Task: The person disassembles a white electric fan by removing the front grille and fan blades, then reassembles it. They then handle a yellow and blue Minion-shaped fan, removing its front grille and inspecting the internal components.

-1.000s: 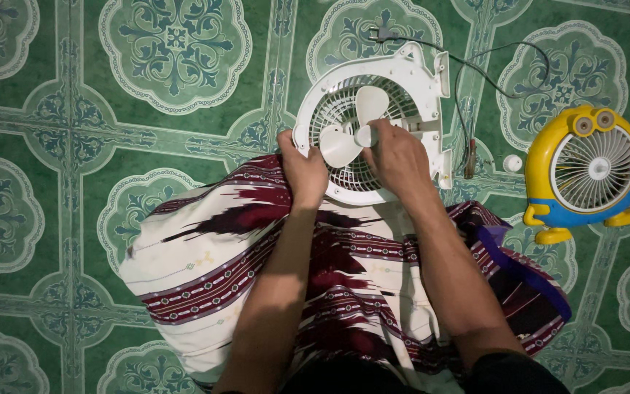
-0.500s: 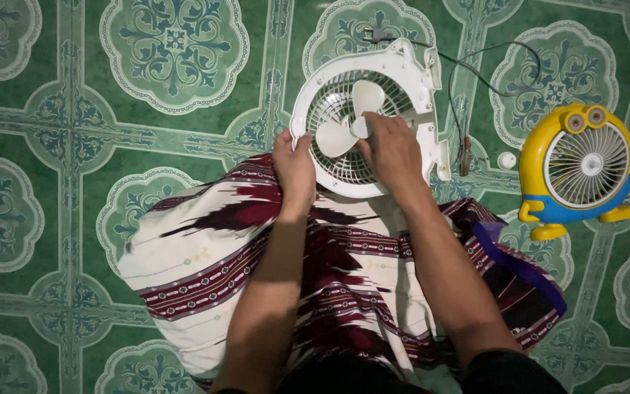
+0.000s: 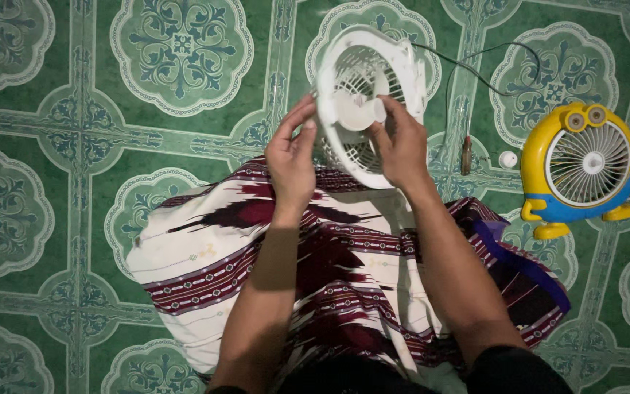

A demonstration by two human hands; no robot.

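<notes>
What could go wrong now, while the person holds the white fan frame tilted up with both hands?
1. The white fan frame is tilted up off the floor, gripped only at its rim by the left hand and near the blades by the right hand; it could slip.
2. Its black cable trails across the floor and may snag or pull.
3. The small white cap and the brown tool lie loose nearby and could be knocked away.

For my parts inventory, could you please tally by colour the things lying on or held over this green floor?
White: 2, the fan frame held by the left hand and right hand, and a small round cap.
Yellow and blue: 1, the toy-shaped fan.
Black: 1, the cable.
Dark: 1, a small tool.
Total: 5.
</notes>
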